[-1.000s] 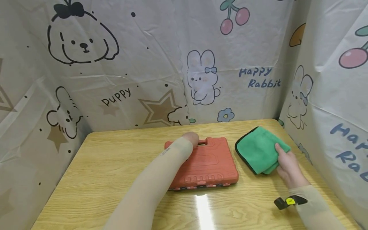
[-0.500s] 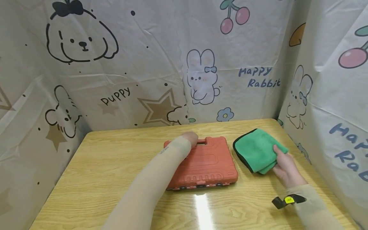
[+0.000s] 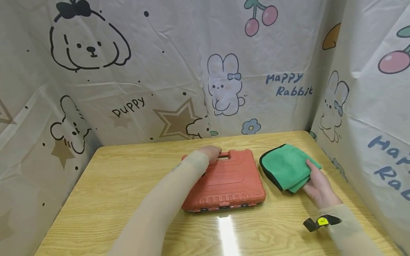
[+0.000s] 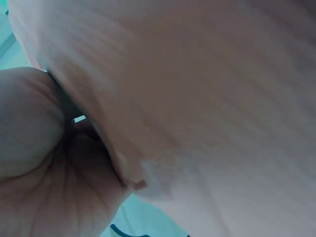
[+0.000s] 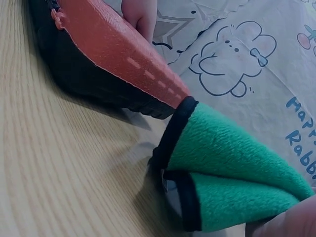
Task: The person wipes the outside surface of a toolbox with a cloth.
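The red case [image 3: 232,181] sits near the middle of the surface [image 3: 112,192], lid side up, its long axis running left to right across the person's view. Its handle [image 3: 225,154] points away from the person, toward the back wall, and the latches [image 3: 225,207] face the near edge (the right wrist view shows the lower half is black).

The left hand [image 3: 210,153] is at the left part of that handle; its fingers are mostly hidden, so I cannot tell whether they grip it. Its sleeve [image 3: 166,199] crosses over the case's left side.

Just beside the case, to its right and apart from it, is the folded green cloth [image 3: 285,165], its black-edged side turned toward the case. The right hand [image 3: 320,185] pinches the cloth's right corner, thumb on top and fingers underneath. A black strap [image 3: 333,220] with a yellow label rounds that wrist.

Behind the surface hangs a pale printed sheet [image 3: 179,71] (puppies, rabbits, cherries).
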Motion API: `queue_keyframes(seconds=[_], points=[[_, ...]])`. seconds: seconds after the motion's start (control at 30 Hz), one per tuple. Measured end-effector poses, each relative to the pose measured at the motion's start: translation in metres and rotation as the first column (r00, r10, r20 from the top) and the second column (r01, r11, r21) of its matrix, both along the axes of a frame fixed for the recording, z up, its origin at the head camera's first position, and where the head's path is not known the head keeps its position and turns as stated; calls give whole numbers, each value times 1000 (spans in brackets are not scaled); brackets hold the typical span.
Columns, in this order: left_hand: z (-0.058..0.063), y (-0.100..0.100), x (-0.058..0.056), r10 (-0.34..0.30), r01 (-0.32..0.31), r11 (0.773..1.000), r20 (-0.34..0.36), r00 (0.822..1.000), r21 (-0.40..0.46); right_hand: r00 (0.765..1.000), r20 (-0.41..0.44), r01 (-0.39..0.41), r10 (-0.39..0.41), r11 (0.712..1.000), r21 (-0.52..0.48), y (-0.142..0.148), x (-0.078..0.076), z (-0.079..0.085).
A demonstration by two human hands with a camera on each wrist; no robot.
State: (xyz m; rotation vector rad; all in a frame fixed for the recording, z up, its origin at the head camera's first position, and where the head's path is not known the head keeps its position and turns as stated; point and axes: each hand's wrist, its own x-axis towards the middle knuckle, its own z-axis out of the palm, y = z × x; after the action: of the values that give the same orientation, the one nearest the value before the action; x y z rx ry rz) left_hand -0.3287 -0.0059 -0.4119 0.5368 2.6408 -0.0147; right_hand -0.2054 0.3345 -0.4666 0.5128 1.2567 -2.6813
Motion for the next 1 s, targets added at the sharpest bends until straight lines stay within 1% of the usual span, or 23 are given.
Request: queue_keyframes(seconds=[0.03, 0.1, 0.17, 0.23, 0.33, 0.4, 0.53, 0.6, 0.77, 0.87, 1.0], points=[[1, -1, 1, 12, -13, 1000, 10, 1000, 18, 1000, -4, -3, 3, 1000, -8, 0, 0, 0], [6, -6, 4, 40, -42, 996, 31, 999, 85, 1000, -13, -8, 8, 1000, -17, 0, 0, 1], [8, -9, 4, 54, -58, 992, 35, 998, 114, 1000, -25, -13, 12, 1000, -18, 0, 1, 1], [8, -9, 0, 38, -40, 994, 14, 999, 100, 999, -40, -17, 17, 1000, -13, 0, 1, 0], [11, -8, -2, -15, 17, 997, -32, 999, 69, 998, -53, -17, 18, 1000, 5, -1, 1, 0], [12, -8, -5, -30, 33, 997, -39, 999, 64, 998, -55, -15, 16, 1000, 12, -1, 1, -1], [22, -10, -4, -54, 58, 994, -45, 998, 95, 999, -45, -7, 7, 1000, 2, -1, 1, -1], [29, -11, -1, -71, 78, 991, -62, 996, 109, 999, -40, -1, 1, 1000, -12, -1, 1, 0], [46, -12, 4, -124, 137, 987, -147, 981, 83, 999, -33, 2, -3, 1000, -28, -1, 2, 1], [54, -14, 7, -123, 139, 988, -188, 974, 71, 1000, -28, 0, -1, 999, -35, -1, 2, 2], [60, -15, 10, -120, 142, 987, -240, 963, 75, 1000, -30, -3, 2, 999, -32, -1, 2, 2]])
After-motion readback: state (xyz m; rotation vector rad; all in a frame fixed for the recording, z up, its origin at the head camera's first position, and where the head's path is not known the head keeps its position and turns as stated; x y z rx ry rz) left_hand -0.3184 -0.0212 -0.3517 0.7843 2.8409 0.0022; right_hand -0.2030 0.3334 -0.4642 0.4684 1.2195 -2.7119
